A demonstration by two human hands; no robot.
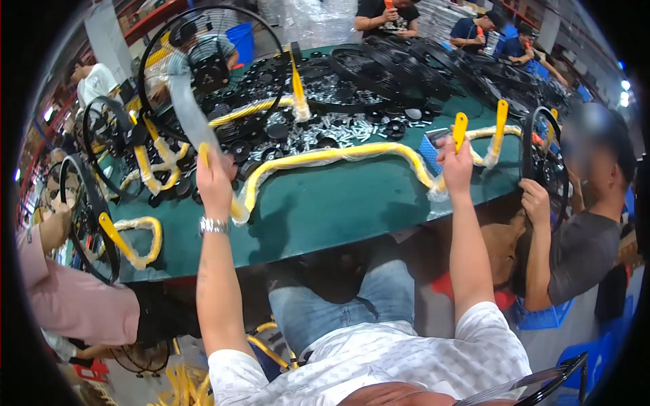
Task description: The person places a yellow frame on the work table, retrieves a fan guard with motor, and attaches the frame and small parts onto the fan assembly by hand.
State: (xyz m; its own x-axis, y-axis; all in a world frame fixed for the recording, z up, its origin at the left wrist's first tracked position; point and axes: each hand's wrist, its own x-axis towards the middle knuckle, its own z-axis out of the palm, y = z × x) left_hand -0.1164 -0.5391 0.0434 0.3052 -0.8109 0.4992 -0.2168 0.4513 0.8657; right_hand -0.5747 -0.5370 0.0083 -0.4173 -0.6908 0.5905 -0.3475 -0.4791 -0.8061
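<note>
A yellow bent tube frame (332, 152), partly wrapped in clear plastic, stands on the green table (325, 203) in front of me. My left hand (215, 181) is closed round its left upright end, and a strip of clear plastic (184, 105) rises from that hand, blurred. At the frame's right end, my right hand (456, 162) grips the upright just below its flat yellow tip (460, 128). A blue box (430, 150) is partly hidden behind my right hand. Loose screws (352, 128) and black round knobs (395, 128) lie behind the frame.
Black ring-shaped grilles (399, 68) are piled across the back of the table. At the right, a co-worker (589, 237) holds a black ring (547, 135); at the left, another person (81, 291) is beside a black ring and a yellow frame (159, 237). More people stand behind.
</note>
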